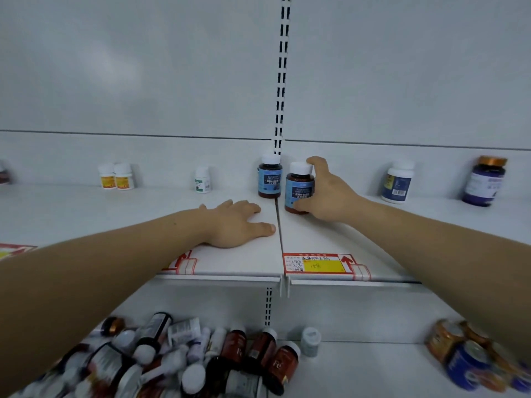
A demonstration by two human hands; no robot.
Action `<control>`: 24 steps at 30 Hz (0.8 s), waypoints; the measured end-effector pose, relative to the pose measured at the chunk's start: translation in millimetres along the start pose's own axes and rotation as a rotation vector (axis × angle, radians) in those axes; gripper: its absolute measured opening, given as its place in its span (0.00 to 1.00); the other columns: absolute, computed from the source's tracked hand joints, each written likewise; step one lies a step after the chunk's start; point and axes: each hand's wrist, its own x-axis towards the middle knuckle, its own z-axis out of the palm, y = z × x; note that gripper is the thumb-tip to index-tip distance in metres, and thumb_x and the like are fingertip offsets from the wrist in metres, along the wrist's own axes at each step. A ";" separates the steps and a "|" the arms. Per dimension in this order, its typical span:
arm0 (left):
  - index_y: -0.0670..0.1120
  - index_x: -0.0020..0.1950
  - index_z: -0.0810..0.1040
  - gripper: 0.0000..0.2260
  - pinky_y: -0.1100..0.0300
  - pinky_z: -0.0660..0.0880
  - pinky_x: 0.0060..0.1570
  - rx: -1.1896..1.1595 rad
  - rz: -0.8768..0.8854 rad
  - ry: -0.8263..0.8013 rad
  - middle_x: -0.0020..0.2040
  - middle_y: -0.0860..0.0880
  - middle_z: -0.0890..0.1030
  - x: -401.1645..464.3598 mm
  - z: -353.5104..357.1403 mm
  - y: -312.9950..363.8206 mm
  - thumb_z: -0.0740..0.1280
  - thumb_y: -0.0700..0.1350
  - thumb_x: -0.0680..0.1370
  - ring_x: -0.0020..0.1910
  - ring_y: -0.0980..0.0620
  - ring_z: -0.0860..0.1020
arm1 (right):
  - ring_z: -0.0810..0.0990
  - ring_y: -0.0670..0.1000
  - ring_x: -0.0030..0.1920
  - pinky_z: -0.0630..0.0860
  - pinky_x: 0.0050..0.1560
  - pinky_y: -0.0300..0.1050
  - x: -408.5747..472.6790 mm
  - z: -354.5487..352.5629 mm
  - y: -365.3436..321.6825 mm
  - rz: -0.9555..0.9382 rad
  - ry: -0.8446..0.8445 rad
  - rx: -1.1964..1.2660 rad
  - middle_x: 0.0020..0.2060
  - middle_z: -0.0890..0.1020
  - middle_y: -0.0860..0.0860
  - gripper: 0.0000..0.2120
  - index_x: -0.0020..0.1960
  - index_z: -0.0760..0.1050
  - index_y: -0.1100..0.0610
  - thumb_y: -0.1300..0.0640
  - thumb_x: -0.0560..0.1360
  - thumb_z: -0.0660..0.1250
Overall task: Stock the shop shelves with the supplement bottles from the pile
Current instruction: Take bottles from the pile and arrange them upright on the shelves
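Currently: Seating a Blue-Label Bottle Beside Its Twin

Landmark: the seam (278, 222) between the two upper shelf boards.

Far left of the seam, two small white bottles with yellow labels (116, 176) stand upright and touching at the back of the upper shelf (86, 208). Nearer the seam stands one small white bottle with a green label (202, 180). The left hand (237, 224) lies flat on the board, fingers spread, holding nothing, thumb tip just short of the seam.

On the seam at the back stands a blue-label bottle (269, 177), capped and upright. Just right of the seam, the right hand (327, 191) grips a matching bottle (299, 186), fingers over the white cap and thumb at the base. Recommended procedure: set the base flat, turn the label forward, align it beside the twin, then release.

Well right of the seam stand a white bottle with a dark blue label (398, 182) and a tilted purple bottle with a copper cap (485, 182).

Below and left of the seam, the pile (178, 360) lies jumbled on the lower shelf. All bottles are capped; contents cannot be seen.
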 end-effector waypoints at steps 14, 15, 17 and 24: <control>0.57 0.77 0.45 0.34 0.38 0.42 0.72 0.031 -0.006 -0.057 0.78 0.53 0.43 -0.9 -3.3 1.9 0.47 0.70 0.75 0.77 0.49 0.43 | 0.77 0.58 0.55 0.69 0.48 0.45 59.1 17.3 15.5 0.018 0.072 -0.080 0.58 0.77 0.58 0.37 0.71 0.53 0.60 0.50 0.73 0.72; 0.57 0.77 0.45 0.34 0.39 0.42 0.72 0.021 -0.004 -0.063 0.78 0.53 0.43 -1.3 -4.6 2.1 0.47 0.70 0.75 0.77 0.49 0.43 | 0.77 0.58 0.56 0.69 0.48 0.45 59.8 18.1 15.4 0.029 0.058 -0.083 0.58 0.77 0.58 0.36 0.71 0.54 0.60 0.50 0.73 0.72; 0.55 0.77 0.46 0.34 0.43 0.43 0.73 -0.045 0.010 -0.072 0.78 0.52 0.45 -3.8 -9.0 1.6 0.49 0.69 0.76 0.77 0.49 0.44 | 0.77 0.58 0.56 0.69 0.48 0.45 59.8 17.3 13.4 0.059 0.038 -0.082 0.58 0.76 0.58 0.36 0.70 0.55 0.60 0.51 0.72 0.72; 0.56 0.76 0.58 0.31 0.54 0.54 0.72 -0.251 -0.024 0.077 0.77 0.53 0.58 -38.1 -28.2 -31.2 0.59 0.65 0.75 0.74 0.50 0.59 | 0.64 0.60 0.69 0.67 0.65 0.52 33.9 -12.4 -44.4 -0.043 0.132 -0.213 0.70 0.63 0.58 0.40 0.76 0.52 0.56 0.43 0.73 0.68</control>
